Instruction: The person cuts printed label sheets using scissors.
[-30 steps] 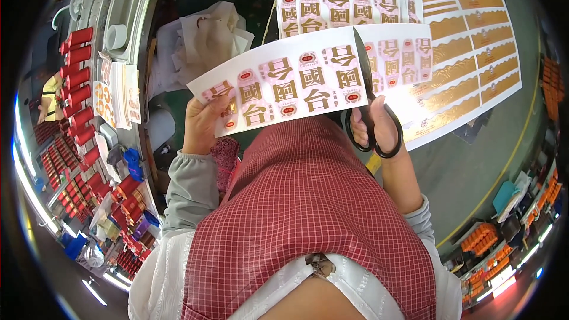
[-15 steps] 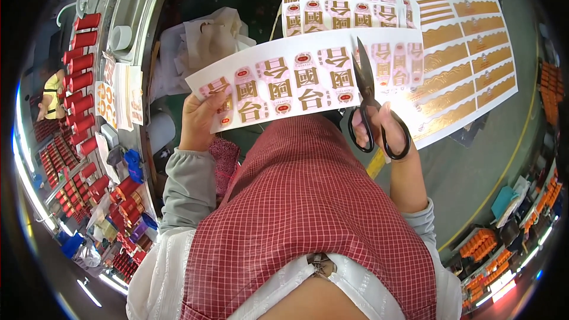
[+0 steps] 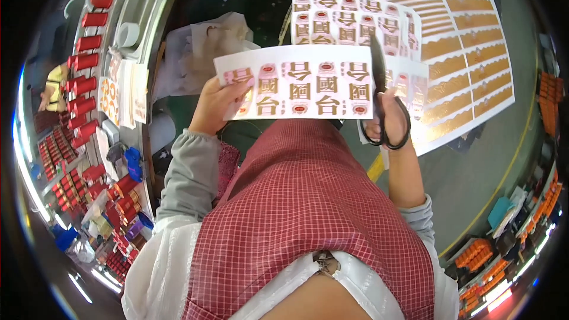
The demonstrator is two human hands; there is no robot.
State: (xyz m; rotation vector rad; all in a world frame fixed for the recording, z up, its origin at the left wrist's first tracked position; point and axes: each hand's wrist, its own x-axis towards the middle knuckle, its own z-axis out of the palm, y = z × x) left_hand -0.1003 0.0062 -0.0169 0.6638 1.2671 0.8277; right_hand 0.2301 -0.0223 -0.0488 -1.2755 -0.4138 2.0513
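Left hand (image 3: 218,102) pinching the left end of a strip of pink-and-gold labels (image 3: 296,83), thumb on top, strip held level at about 12 o'clock from the chest. Right hand (image 3: 392,115) clenched through the loops of black scissors (image 3: 380,92), blades pointing up to 12 o'clock and closed along the strip's right edge. Half a second ago blades gaped with the strip running on past them to 3 o'clock; now shut, and the strip ends at the blades. Likely a cut just finished, one strip freed from the sheet beyond. Outward: more label sheets (image 3: 355,21) at 12 o'clock, a large sheet of gold labels (image 3: 468,53) at 2 o'clock, red cylinders (image 3: 83,77) ranked at 9 o'clock, crumpled paper (image 3: 201,47) at 11 o'clock.
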